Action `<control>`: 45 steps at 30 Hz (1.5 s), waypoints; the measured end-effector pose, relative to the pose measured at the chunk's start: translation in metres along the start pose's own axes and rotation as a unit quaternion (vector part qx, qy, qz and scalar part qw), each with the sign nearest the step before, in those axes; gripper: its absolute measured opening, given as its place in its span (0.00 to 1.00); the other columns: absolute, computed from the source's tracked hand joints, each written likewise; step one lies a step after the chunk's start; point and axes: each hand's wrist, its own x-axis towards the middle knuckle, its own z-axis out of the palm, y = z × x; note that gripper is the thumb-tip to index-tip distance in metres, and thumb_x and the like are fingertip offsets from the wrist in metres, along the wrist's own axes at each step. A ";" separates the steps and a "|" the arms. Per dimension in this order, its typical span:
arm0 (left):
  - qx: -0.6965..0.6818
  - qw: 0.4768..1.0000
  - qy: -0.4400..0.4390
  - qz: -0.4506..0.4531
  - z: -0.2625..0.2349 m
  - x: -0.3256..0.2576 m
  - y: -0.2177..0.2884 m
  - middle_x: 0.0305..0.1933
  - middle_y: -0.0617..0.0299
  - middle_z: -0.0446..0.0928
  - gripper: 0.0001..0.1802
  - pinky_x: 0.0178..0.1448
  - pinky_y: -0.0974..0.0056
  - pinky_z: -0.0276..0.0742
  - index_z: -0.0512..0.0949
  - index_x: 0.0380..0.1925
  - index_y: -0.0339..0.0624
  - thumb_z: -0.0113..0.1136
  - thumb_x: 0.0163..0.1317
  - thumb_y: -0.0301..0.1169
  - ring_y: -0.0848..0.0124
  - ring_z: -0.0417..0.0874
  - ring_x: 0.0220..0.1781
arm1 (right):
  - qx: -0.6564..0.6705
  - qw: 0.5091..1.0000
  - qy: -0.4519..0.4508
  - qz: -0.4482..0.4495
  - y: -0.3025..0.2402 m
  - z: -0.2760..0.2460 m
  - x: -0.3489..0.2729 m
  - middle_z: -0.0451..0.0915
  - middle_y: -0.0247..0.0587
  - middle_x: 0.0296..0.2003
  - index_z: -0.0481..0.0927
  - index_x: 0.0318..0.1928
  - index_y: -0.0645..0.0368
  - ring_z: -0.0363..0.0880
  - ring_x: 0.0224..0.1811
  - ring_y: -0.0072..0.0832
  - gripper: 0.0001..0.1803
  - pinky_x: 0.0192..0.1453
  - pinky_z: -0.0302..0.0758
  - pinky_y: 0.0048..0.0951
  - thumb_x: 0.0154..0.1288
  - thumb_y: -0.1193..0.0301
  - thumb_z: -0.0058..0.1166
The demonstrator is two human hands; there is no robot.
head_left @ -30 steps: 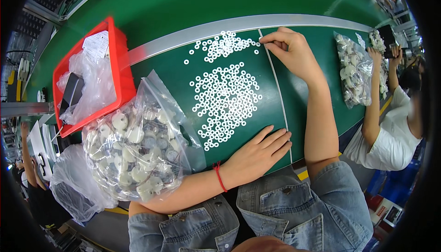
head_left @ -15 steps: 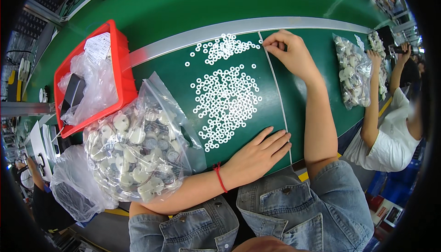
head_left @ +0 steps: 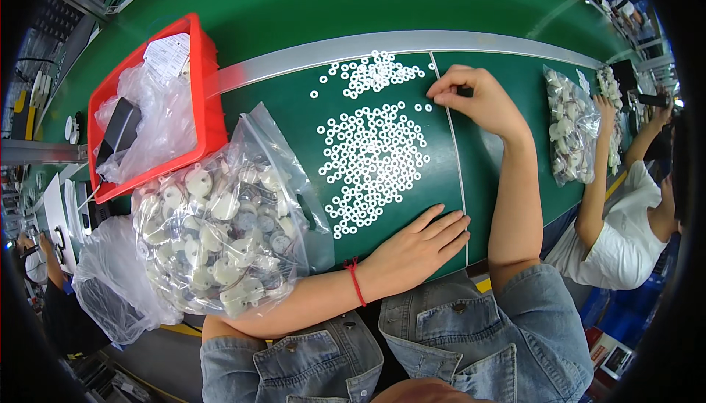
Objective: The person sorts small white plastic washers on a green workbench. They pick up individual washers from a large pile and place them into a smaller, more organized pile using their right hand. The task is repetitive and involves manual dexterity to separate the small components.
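Right hand (head_left: 482, 101) grip pinched on small dark piece, right of white rings (head_left: 375, 160); left hand (head_left: 415, 248) flat, open below them.

Both forearms are bare, with no sleeves reaching the wrists. The left hand (head_left: 415, 250) wears no glove and no ring; a thin red string bracelet (head_left: 355, 282) circles its wrist, knotted at the top with short loose ends. The right hand (head_left: 478, 99), at about one o'clock, is also ungloved and unadorned. At six o'clock the legs are covered in blue denim (head_left: 456, 344), faded in patches, with stitched pockets, seams and small metal rivets
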 end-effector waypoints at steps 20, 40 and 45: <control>0.015 1.000 0.021 0.008 0.002 0.001 0.000 0.74 0.54 0.72 0.26 0.84 0.50 0.58 0.76 0.66 0.40 0.54 0.69 0.32 0.61 0.69 0.79 | -0.018 0.999 0.009 0.039 -0.002 0.000 0.004 0.77 0.29 0.33 0.89 0.42 0.63 0.68 0.32 0.17 0.05 0.39 0.68 0.23 0.67 0.77 0.66; 0.024 1.000 0.006 0.007 0.000 0.001 0.001 0.75 0.54 0.71 0.26 0.84 0.50 0.57 0.75 0.67 0.40 0.54 0.70 0.32 0.62 0.68 0.79 | -0.053 0.990 0.128 -0.021 -0.001 0.028 0.012 0.78 0.29 0.28 0.85 0.42 0.64 0.68 0.27 0.15 0.05 0.32 0.68 0.22 0.68 0.77 0.66; 0.030 0.999 0.004 0.008 0.000 0.000 0.001 0.76 0.54 0.71 0.26 0.84 0.50 0.57 0.75 0.67 0.41 0.54 0.70 0.33 0.62 0.68 0.79 | 0.019 0.995 0.085 0.050 0.004 0.021 0.010 0.76 0.25 0.29 0.84 0.42 0.65 0.69 0.29 0.10 0.05 0.31 0.66 0.17 0.69 0.78 0.66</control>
